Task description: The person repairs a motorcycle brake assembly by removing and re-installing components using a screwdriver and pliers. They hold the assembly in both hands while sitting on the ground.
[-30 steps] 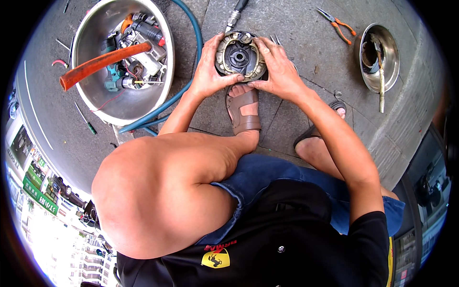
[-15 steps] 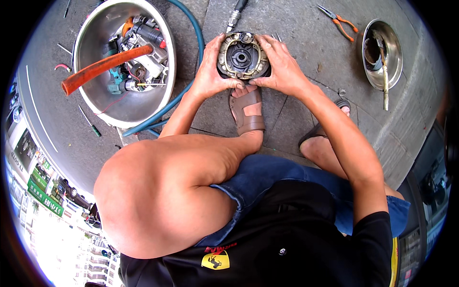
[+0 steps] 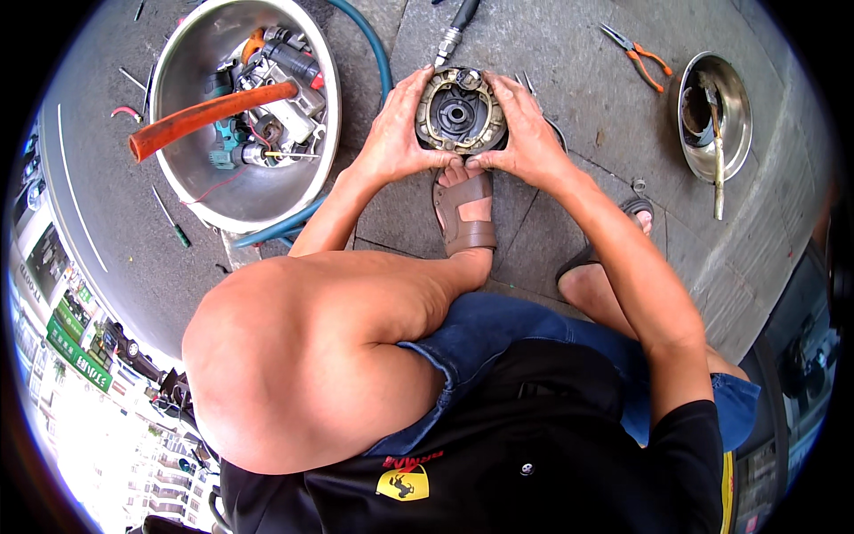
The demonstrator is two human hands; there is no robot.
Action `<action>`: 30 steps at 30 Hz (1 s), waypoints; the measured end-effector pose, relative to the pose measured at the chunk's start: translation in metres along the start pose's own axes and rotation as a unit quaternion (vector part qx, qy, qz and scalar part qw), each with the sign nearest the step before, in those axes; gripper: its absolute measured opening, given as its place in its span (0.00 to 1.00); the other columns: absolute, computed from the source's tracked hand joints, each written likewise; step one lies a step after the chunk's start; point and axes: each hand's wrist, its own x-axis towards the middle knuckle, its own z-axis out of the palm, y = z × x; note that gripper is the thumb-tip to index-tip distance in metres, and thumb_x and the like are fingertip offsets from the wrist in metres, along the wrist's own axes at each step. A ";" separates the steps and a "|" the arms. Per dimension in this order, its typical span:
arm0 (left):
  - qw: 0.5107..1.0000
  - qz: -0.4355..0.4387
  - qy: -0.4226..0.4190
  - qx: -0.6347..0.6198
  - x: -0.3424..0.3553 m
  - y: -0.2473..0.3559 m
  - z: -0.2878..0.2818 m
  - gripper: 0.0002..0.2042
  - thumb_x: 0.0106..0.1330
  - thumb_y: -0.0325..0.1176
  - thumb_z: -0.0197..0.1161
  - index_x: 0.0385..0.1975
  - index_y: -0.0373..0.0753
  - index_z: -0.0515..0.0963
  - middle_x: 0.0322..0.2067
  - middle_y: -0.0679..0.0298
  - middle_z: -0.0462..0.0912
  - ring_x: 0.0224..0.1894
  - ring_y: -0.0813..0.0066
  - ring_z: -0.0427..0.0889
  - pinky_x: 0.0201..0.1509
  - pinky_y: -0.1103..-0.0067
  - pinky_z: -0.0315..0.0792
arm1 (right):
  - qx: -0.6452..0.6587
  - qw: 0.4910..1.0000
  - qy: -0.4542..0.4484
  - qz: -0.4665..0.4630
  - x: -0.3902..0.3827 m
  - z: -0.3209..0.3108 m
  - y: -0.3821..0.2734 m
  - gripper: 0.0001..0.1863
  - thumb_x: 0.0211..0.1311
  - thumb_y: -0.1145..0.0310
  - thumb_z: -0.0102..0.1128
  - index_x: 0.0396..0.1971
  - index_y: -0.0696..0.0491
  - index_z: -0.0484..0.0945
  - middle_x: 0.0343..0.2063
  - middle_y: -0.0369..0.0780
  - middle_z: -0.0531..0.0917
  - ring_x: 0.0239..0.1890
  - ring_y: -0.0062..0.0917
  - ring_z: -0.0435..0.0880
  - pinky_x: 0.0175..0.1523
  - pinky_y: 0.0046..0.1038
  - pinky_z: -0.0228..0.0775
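Above my sandalled foot, a round motor part (image 3: 457, 113) is held between my two hands. It has a dark central hub and a pale, dirty, segmented ring. My left hand (image 3: 391, 135) curves round its left side, and my right hand (image 3: 534, 135) grips the right side. Both thumbs meet at its near edge, and the other fingers wrap toward the far side. Just beyond the part lies a hose end with a metal coupling (image 3: 447, 43). A thin dark tool (image 3: 560, 133) shows partly behind my right hand; its kind is hidden.
At the left stands a steel basin (image 3: 245, 203) with power tool parts and an orange tube (image 3: 213, 116). A blue hose (image 3: 378, 53) runs beside it. Orange-handled pliers (image 3: 636, 58) and a small steel bowl (image 3: 737, 89) with a brush (image 3: 718, 160) lie right. A screwdriver (image 3: 173, 222) is left.
The whole view has shifted slightly, so the ground objects appear a little lower and further right. Both hands keep their hold on the round part. More of the tool behind my right hand shows.
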 end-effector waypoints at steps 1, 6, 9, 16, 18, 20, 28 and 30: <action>1.000 0.000 0.002 0.002 0.000 0.000 -0.003 0.65 0.33 0.60 0.82 0.72 0.31 0.56 0.69 0.43 0.63 0.72 0.45 0.61 0.75 0.60 0.59 | 0.000 1.000 0.000 -0.003 -0.001 0.001 -0.004 0.65 0.30 0.58 0.86 0.74 0.53 0.56 0.68 0.50 0.65 0.70 0.49 0.64 0.74 0.42 0.58; 0.998 0.014 -0.047 -0.030 0.000 -0.007 -0.006 0.68 0.31 0.62 0.82 0.72 0.30 0.54 0.71 0.45 0.60 0.74 0.49 0.58 0.77 0.63 0.55 | -0.020 0.999 0.046 0.009 -0.012 0.011 -0.017 0.66 0.30 0.57 0.86 0.73 0.55 0.56 0.66 0.50 0.65 0.68 0.51 0.64 0.71 0.45 0.61; 0.998 0.009 -0.055 -0.041 -0.003 -0.006 -0.004 0.68 0.30 0.62 0.82 0.73 0.31 0.54 0.71 0.45 0.60 0.74 0.49 0.58 0.77 0.63 0.55 | -0.024 0.998 0.060 0.015 -0.020 0.012 -0.022 0.67 0.29 0.55 0.86 0.73 0.56 0.56 0.66 0.51 0.65 0.68 0.51 0.64 0.71 0.46 0.61; 0.998 0.059 -0.033 -0.015 -0.005 0.015 -0.002 0.62 0.32 0.50 0.84 0.72 0.36 0.58 0.69 0.47 0.62 0.71 0.46 0.63 0.74 0.60 0.59 | -0.014 0.997 0.077 0.010 -0.042 0.002 -0.018 0.66 0.35 0.47 0.83 0.73 0.59 0.54 0.67 0.53 0.66 0.70 0.48 0.65 0.75 0.44 0.53; 0.998 0.055 -0.038 -0.023 -0.003 0.015 -0.004 0.61 0.32 0.48 0.84 0.72 0.36 0.58 0.69 0.47 0.62 0.71 0.46 0.62 0.75 0.60 0.59 | 0.001 0.998 0.069 0.010 -0.039 -0.002 -0.011 0.66 0.37 0.47 0.82 0.73 0.59 0.53 0.66 0.53 0.67 0.69 0.47 0.66 0.74 0.43 0.56; 0.997 0.054 -0.041 -0.023 -0.001 0.013 -0.003 0.61 0.33 0.47 0.84 0.72 0.36 0.58 0.69 0.47 0.62 0.71 0.46 0.62 0.75 0.60 0.59 | 0.074 0.995 0.047 0.041 -0.036 -0.007 -0.005 0.62 0.45 0.47 0.81 0.73 0.61 0.52 0.67 0.53 0.66 0.68 0.43 0.69 0.69 0.41 0.66; 0.993 0.083 -0.085 -0.022 0.015 0.007 -0.006 0.60 0.34 0.47 0.83 0.71 0.33 0.58 0.68 0.46 0.65 0.71 0.47 0.63 0.75 0.62 0.58 | 0.280 0.939 0.052 0.193 -0.030 -0.014 0.015 0.49 0.59 0.54 0.74 0.72 0.62 0.56 0.68 0.50 0.65 0.69 0.39 0.68 0.68 0.38 0.68; 0.992 0.083 -0.096 -0.028 0.020 0.006 -0.005 0.59 0.34 0.47 0.83 0.71 0.33 0.58 0.67 0.46 0.65 0.71 0.47 0.63 0.75 0.62 0.58 | 0.308 0.928 0.026 0.207 -0.031 -0.016 0.017 0.44 0.62 0.58 0.72 0.70 0.63 0.59 0.66 0.50 0.68 0.69 0.37 0.68 0.69 0.36 0.67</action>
